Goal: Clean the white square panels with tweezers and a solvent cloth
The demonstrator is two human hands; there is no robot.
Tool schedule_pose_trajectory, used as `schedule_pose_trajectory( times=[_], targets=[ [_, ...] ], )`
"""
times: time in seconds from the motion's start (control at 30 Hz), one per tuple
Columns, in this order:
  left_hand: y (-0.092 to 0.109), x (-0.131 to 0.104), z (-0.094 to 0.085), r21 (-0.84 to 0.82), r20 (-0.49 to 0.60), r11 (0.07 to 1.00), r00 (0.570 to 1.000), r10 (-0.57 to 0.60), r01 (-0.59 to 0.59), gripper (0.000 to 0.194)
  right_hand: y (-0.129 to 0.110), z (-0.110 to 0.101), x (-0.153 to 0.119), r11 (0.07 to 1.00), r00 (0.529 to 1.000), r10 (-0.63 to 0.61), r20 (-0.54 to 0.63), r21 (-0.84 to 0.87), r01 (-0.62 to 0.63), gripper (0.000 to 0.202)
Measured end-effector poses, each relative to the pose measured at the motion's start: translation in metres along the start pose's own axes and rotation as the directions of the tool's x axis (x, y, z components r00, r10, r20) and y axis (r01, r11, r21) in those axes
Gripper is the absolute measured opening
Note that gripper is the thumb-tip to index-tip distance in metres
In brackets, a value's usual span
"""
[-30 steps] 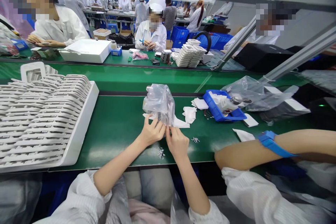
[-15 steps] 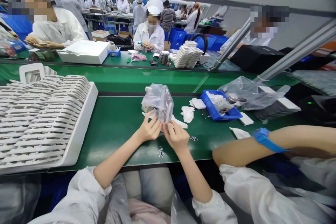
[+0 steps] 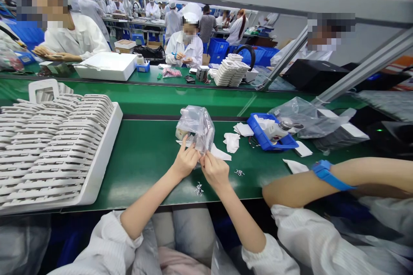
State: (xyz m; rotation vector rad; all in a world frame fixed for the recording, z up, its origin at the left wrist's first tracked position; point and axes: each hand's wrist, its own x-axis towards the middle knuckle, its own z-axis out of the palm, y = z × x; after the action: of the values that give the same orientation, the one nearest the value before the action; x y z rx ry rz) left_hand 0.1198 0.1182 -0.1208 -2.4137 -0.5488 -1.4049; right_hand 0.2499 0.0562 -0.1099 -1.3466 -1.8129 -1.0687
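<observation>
A clear plastic bag point(image 3: 204, 126) stands on the green worktop point(image 3: 135, 167), with something partly hidden inside or behind it. My left hand point(image 3: 186, 160) pinches the bag's near edge, its index finger pointing up along the plastic. Close beside it, the fingers of my right hand point(image 3: 214, 169) are pressed together on the same edge. White paper point(image 3: 221, 153) lies behind my right hand. Two small piles of tiny metallic parts rest near my hands, one pile point(image 3: 199, 188) between my forearms and another pile point(image 3: 239, 172) to the right.
At the left, a white tray point(image 3: 108, 154) holds rows of white plastic frames. A blue bin point(image 3: 280, 142) with bottles sits at the right, near another plastic bag point(image 3: 295, 114). A neighbour's arm point(image 3: 290, 187) with a blue wristband rests on the right edge. People work across the bench.
The camera view has shifted slightly. My right hand's fingers are drawn closer together at the bag's edge; both hands stay on the bag.
</observation>
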Motion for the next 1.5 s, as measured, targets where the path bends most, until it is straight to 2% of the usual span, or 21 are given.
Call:
schedule_pose_trajectory(
  times=[0.13, 0.3, 0.43, 0.57, 0.7, 0.87, 1.0, 1.23, 1.5],
  targets=[
    [0.008, -0.002, 0.000, -0.049, -0.024, 0.990, 0.991, -0.135, 0.133, 0.011, -0.001, -0.001, -0.002, 0.999, 0.998, 0.052, -0.025, 0.015, -0.051, 0.030],
    [0.012, -0.008, 0.004, -0.080, -0.044, 0.948, 0.949, -0.312, 0.308, 0.015, -0.001, -0.001, 0.000, 0.994, 0.994, 0.098, -0.039, 0.053, -0.096, 0.029],
    [0.010, -0.009, 0.002, -0.054, -0.039, 0.926, 0.925, -0.377, 0.375, 0.015, 0.000, -0.004, 0.001, 0.989, 0.992, 0.126, -0.031, 0.076, -0.123, 0.025],
    [0.006, -0.004, -0.006, -0.010, 0.012, 0.955, 0.955, -0.295, 0.295, 0.016, -0.001, -0.007, -0.001, 0.986, 0.989, 0.147, -0.031, 0.080, -0.144, 0.019],
    [-0.002, 0.005, -0.012, 0.029, 0.094, 0.996, 0.992, -0.083, 0.081, 0.016, -0.003, -0.006, -0.003, 0.981, 0.982, 0.188, -0.001, 0.056, -0.188, 0.018],
    [-0.016, 0.019, -0.014, 0.027, 0.183, 0.987, 0.972, 0.150, -0.158, 0.012, -0.001, -0.006, 0.001, 0.982, 0.980, 0.189, 0.058, 0.012, -0.190, 0.026],
    [-0.024, 0.023, -0.013, -0.001, 0.214, 0.966, 0.944, 0.253, -0.258, 0.013, 0.000, -0.008, 0.005, 0.985, 0.980, 0.172, 0.097, -0.022, -0.170, 0.030],
    [-0.029, 0.011, 0.001, -0.005, 0.175, 0.969, 0.954, 0.245, -0.247, 0.015, -0.002, -0.006, 0.008, 0.982, 0.974, 0.190, 0.120, -0.039, -0.187, 0.035],
    [-0.029, 0.001, 0.013, 0.012, 0.103, 0.995, 0.990, 0.093, -0.095, 0.020, -0.002, -0.004, 0.009, 0.965, 0.953, 0.259, 0.159, -0.002, -0.262, 0.034]
  ],
)
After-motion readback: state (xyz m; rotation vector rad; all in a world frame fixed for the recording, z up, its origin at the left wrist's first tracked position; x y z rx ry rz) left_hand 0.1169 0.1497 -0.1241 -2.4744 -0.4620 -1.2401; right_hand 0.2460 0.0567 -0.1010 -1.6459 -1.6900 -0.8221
